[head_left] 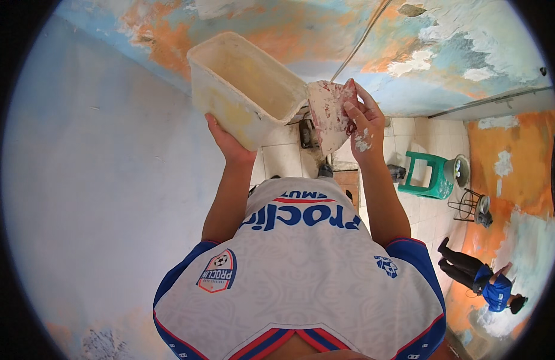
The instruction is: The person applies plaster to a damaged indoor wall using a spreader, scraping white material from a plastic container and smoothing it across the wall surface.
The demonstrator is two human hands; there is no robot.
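Note:
A long, off-white plastic tub [220,99] with a yellowish stain is tilted in front of my chest. My left hand [231,141] is closed round its lower side, with the thumb up against the wall. Inside the tub I see a pale coating; how much material lies deeper is hidden. Close to the tub's right rim, my right hand [367,123] grips a wide putty spreader [329,114], its blade smeared with white and dark red residue. White paste clings to the back of that hand.
Patchy orange and blue wall [163,39] rises ahead, with a cable [358,45] on it. A smooth pale wall [91,174] stands left. At right are a green stool [430,180], a metal bowl [462,170], a wire stand [465,206] and another person [497,291] by an orange wall.

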